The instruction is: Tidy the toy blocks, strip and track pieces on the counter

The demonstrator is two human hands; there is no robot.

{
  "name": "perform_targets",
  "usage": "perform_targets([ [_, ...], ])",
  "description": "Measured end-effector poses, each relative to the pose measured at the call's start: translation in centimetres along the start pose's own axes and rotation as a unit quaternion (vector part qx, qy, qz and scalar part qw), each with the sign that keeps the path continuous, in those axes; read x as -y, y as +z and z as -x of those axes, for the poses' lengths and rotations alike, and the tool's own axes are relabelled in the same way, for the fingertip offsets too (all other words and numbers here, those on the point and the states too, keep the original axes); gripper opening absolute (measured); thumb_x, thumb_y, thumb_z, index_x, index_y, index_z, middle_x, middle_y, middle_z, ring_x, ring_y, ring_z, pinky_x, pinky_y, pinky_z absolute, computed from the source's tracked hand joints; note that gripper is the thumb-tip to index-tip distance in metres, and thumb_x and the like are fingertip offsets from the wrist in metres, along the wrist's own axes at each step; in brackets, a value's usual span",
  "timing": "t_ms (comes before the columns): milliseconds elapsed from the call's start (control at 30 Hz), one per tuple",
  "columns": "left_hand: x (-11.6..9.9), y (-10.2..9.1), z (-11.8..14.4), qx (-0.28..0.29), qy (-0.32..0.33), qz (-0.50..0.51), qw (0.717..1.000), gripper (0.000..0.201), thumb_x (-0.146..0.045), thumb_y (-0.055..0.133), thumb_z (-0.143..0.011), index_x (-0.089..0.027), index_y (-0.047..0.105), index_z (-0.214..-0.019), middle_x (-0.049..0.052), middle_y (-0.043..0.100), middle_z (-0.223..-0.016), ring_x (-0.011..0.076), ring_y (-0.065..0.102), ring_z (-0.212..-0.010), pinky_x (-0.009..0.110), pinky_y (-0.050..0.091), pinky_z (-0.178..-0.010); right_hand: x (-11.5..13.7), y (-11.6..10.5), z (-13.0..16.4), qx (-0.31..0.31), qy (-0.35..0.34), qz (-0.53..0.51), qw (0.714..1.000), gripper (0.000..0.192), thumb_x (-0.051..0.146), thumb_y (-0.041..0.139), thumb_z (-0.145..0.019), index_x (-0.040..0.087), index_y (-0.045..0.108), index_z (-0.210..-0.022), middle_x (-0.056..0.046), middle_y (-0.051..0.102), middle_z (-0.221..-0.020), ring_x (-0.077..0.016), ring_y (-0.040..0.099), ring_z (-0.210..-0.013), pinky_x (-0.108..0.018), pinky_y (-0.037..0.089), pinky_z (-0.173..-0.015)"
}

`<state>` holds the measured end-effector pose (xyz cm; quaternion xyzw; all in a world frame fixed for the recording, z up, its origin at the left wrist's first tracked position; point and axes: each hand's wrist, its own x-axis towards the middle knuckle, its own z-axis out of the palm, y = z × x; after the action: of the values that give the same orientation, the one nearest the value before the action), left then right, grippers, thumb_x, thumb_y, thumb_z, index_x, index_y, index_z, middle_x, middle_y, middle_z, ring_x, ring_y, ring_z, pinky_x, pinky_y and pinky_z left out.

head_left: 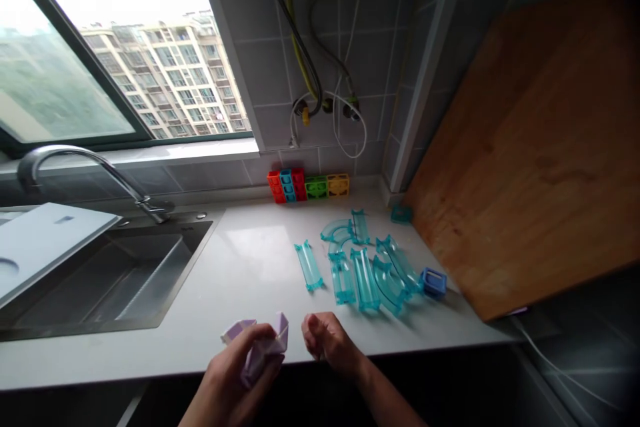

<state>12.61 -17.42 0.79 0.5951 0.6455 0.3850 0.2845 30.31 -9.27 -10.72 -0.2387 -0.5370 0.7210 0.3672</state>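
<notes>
My left hand (235,363) is closed round a pale purple piece (260,347) at the counter's (240,260) near edge, fingers wrapped over it. My right hand (327,341) sits just beside it, fingers curled in and holding nothing that I can see. I judge I am at the stage of readying this piece in hand. The next move would call for a firm pinch from the right fingers. Beyond lie the clear blue track pieces (365,267), straight and curved, close together, with a small blue block (433,282) at their right. Further back a row of coloured blocks (307,185) stands against the wall. The sink (100,280) and tap (75,167) are well off to the left.
</notes>
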Motion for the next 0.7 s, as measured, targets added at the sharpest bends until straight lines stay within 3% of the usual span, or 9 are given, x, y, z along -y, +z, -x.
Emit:
perform_targets([
  [67, 0.8, 0.1, -0.1, 0.018, 0.045, -0.040, 0.998, 0.034, -0.050, 0.087, -0.075, -0.028, 0.078, -0.099, 0.007, 0.080, -0.094, 0.0273, 0.073, -0.081, 0.031, 0.058, -0.077, 0.5, 0.7, 0.3, 0.017, 0.003, -0.024, 1.000, 0.066, 0.081, 0.046, -0.094, 0.021, 0.052, -0.068, 0.004, 0.046, -0.054, -0.0095, 0.041, -0.047, -0.024, 0.030, -0.049],
  [167, 2.0, 0.2, -0.3, 0.053, 0.057, -0.051, 0.996, 0.045, -0.051, 0.092, -0.068, -0.031, 0.080, -0.106, 0.008, 0.082, -0.104, 0.0318, 0.075, -0.094, 0.033, 0.059, -0.087, 1.2, 1.9, 0.9, 0.024, 0.006, -0.050, 0.998, 0.065, 0.084, 0.052, -0.089, 0.020, 0.056, -0.082, 0.005, 0.048, -0.059, -0.0093, 0.042, -0.048, -0.023, 0.031, -0.048],
  [300, 2.3, 0.8, -0.3, 0.092, 0.025, -0.029, 0.995, 0.042, -0.043, 0.083, -0.080, -0.030, 0.077, -0.119, 0.010, 0.081, -0.113, 0.0314, 0.076, -0.094, 0.033, 0.059, -0.085, 2.2, 2.6, 1.5, 0.008, 0.017, -0.083, 0.996, 0.059, 0.077, 0.058, -0.091, 0.018, 0.058, -0.086, 0.006, 0.047, -0.056, -0.0081, 0.038, -0.045, -0.022, 0.025, -0.045],
  [367, 1.6, 1.2, -0.2, 0.086, 0.006, -0.001, 0.996, 0.038, -0.042, 0.080, -0.082, -0.028, 0.076, -0.117, 0.009, 0.081, -0.108, 0.0287, 0.074, -0.087, 0.031, 0.059, -0.080, 2.8, 2.5, 1.7, -0.008, 0.009, -0.086, 0.996, 0.056, 0.074, 0.060, -0.092, 0.019, 0.056, -0.082, 0.006, 0.047, -0.056, -0.0084, 0.038, -0.047, -0.023, 0.026, -0.047],
  [500, -0.6, 2.3, 0.0, 0.100, -0.009, 0.068, 0.993, 0.027, -0.040, 0.083, -0.079, -0.026, 0.074, -0.100, 0.001, 0.073, -0.076, 0.0186, 0.060, -0.060, 0.024, 0.049, -0.057, 4.0, 2.1, 2.1, -0.023, -0.033, -0.098, 0.994, 0.056, 0.075, 0.066, -0.087, 0.021, 0.053, -0.078, 0.005, 0.049, -0.059, -0.0101, 0.042, -0.054, -0.024, 0.031, -0.053],
  [600, -1.6, 3.0, 0.0, 0.088, -0.051, 0.119, 0.988, 0.025, -0.043, 0.083, -0.080, -0.023, 0.071, -0.091, -0.001, 0.067, -0.069, 0.0160, 0.055, -0.059, 0.022, 0.044, -0.055, 4.4, 1.9, 2.5, -0.015, -0.046, -0.105, 0.993, 0.055, 0.074, 0.067, -0.087, 0.021, 0.052, -0.078, 0.004, 0.050, -0.061, -0.0116, 0.042, -0.057, -0.025, 0.032, -0.055],
  [700, -1.5, 3.4, 0.0, 0.126, -0.079, 0.158, 0.976, 0.028, -0.046, 0.079, -0.084, -0.021, 0.068, -0.091, 0.001, 0.069, -0.076, 0.0168, 0.059, -0.067, 0.022, 0.047, -0.059, 4.3, 1.7, 3.0, -0.036, -0.046, -0.101, 0.993, 0.053, 0.070, 0.067, -0.089, 0.022, 0.049, -0.076, 0.004, 0.048, -0.062, -0.0115, 0.039, -0.058, -0.026, 0.030, -0.057],
])
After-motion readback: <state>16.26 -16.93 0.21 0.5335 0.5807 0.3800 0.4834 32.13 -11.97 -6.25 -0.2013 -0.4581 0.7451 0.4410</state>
